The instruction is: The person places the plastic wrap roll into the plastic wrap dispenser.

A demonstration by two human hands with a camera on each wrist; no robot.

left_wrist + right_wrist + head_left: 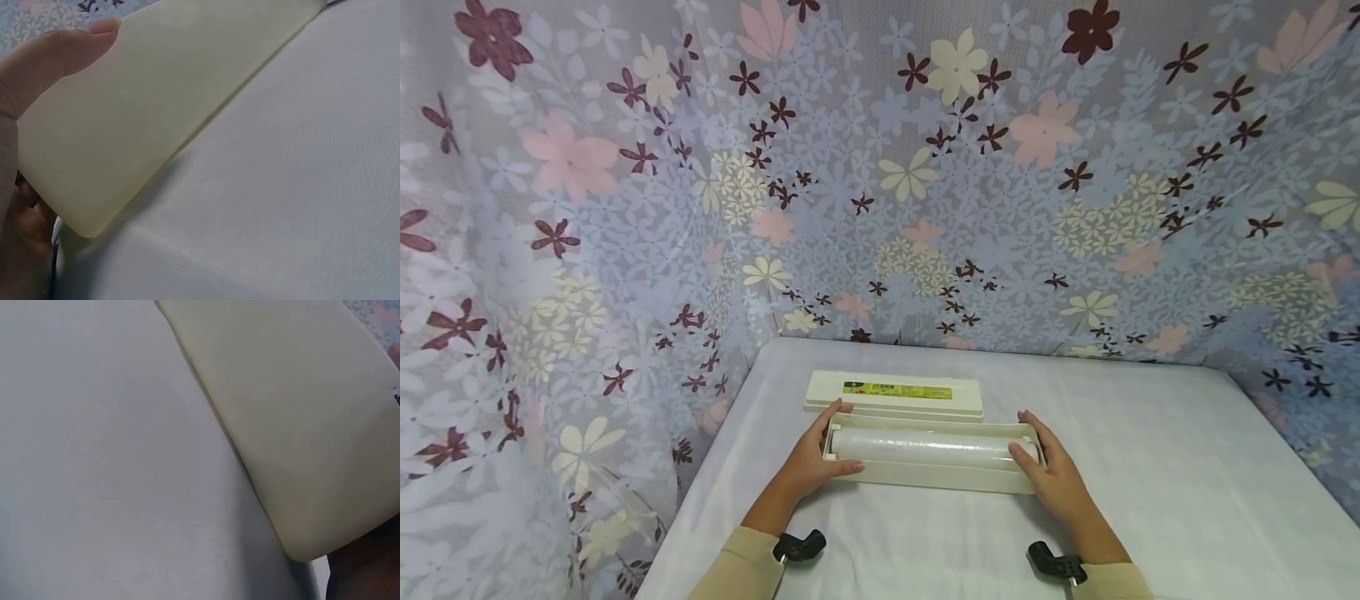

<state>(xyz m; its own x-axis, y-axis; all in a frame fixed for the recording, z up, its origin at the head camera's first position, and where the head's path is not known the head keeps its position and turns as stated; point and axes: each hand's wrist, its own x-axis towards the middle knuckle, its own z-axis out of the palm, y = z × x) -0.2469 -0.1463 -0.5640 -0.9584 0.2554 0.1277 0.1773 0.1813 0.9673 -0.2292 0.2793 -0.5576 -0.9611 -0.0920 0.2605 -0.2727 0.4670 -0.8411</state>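
A long cream plastic box (925,477) stands uncovered on the white-covered table, a roll of clear cling film (917,447) lying lengthwise inside. My left hand (805,460) grips its left end, thumb along the front wall and fingers round the back corner. At the opposite end my right hand (1054,473) holds the box, its thumb over the front rim by the roll's end. Just behind lies the cream lid (826,388), bearing a yellow-green label (898,391). The left wrist view shows the box's plain front wall (137,112) under my thumb (72,51); most right fingers are hidden in the right wrist view.
The white cloth (1165,450) covers the table, whose far edge meets a floral curtain (865,167). More curtain (550,350) hangs along the left side. Black wrist mounts (800,546) sit at both sleeve cuffs.
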